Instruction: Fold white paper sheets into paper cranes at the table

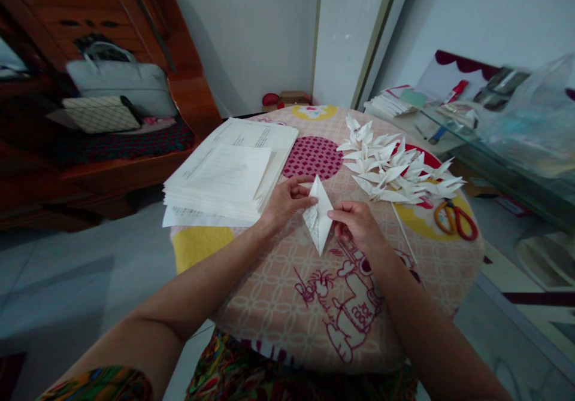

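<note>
A diamond-shaped piece of folded paper [320, 216], white with some print on it, is between my two hands above the round table. My left hand [288, 200] pinches its left edge, thumb in front. On the right edge, the thumb and fingertips of my right hand [354, 222] are closed on the same folded paper. Behind my right hand lies a heap of white folded paper cranes [395, 170]. To the left of my left hand sits a thick stack of printed paper sheets [215, 176], with a smaller square sheet [242, 164] on top.
Scissors [454, 219] with red and yellow handles lie at the table's right edge, near a thin white stick [404, 233]. A patterned cloth [278, 293] covers the table. A glass shelf [485, 155] with a plastic bag stands right; a wooden bench [121, 164] with bags stands left.
</note>
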`<move>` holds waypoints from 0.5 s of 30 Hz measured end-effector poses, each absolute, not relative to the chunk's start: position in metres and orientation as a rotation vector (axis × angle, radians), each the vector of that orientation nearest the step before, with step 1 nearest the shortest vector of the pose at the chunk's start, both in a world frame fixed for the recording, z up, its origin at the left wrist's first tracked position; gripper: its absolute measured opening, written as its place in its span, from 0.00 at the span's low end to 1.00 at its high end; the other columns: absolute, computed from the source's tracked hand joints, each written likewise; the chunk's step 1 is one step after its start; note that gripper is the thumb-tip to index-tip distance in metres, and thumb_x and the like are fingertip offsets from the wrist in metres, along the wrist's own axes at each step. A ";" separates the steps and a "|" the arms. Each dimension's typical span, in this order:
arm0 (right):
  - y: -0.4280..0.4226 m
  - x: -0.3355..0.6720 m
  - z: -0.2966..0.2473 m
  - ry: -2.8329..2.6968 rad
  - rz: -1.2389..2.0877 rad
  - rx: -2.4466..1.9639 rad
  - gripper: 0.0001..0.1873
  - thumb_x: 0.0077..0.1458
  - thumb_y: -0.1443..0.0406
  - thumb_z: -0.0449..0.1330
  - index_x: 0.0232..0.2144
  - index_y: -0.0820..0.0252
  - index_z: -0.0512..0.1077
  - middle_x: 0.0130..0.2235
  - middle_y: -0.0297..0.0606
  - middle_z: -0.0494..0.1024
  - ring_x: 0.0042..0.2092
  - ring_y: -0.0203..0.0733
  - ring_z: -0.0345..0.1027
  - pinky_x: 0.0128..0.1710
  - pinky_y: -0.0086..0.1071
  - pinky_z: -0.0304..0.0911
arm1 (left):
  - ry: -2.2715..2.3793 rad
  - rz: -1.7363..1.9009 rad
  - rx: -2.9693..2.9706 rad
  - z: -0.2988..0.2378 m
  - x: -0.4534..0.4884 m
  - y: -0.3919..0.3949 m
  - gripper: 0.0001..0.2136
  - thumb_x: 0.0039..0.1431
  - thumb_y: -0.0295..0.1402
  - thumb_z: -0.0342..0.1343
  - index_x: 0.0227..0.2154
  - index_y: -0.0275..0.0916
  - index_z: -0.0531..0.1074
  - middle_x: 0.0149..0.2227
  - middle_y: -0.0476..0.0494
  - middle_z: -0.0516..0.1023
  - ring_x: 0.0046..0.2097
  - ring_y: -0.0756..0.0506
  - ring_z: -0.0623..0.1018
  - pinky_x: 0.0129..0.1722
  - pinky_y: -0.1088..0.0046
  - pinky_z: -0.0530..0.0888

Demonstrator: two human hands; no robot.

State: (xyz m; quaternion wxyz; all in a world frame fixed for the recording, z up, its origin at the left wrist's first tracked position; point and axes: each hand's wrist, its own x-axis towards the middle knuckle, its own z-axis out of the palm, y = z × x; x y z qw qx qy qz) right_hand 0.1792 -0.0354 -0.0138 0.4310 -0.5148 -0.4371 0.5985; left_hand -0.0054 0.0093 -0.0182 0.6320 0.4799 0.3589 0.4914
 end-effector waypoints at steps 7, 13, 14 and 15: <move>-0.035 0.177 -0.016 -0.932 1.419 -1.256 0.15 0.36 0.57 0.71 0.21 0.62 0.73 0.18 0.35 0.75 0.16 0.36 0.68 0.09 0.23 0.55 | 0.789 0.947 1.077 -0.024 -0.002 0.005 0.22 0.44 0.33 0.71 0.43 0.31 0.76 0.35 0.41 0.82 0.32 0.49 0.79 0.32 0.75 0.73; -0.035 0.178 -0.015 -1.012 1.468 -1.261 0.17 0.37 0.55 0.71 0.22 0.63 0.74 0.20 0.36 0.77 0.18 0.36 0.69 0.10 0.23 0.59 | 0.822 0.952 1.208 -0.025 -0.002 0.005 0.22 0.46 0.32 0.68 0.46 0.31 0.77 0.35 0.42 0.82 0.31 0.49 0.78 0.31 0.76 0.72; -0.035 0.179 -0.014 -1.020 1.460 -1.259 0.17 0.37 0.55 0.71 0.23 0.63 0.74 0.20 0.35 0.77 0.18 0.35 0.69 0.10 0.23 0.59 | 0.823 0.943 1.250 -0.026 -0.003 0.006 0.22 0.46 0.32 0.67 0.46 0.31 0.77 0.36 0.41 0.82 0.32 0.48 0.78 0.31 0.75 0.72; -0.035 0.180 -0.014 -1.026 1.452 -1.268 0.17 0.38 0.56 0.70 0.24 0.63 0.74 0.20 0.35 0.76 0.17 0.35 0.68 0.11 0.23 0.59 | 0.819 0.929 1.298 -0.026 -0.003 0.007 0.22 0.47 0.32 0.66 0.47 0.30 0.77 0.36 0.40 0.82 0.33 0.48 0.78 0.32 0.75 0.72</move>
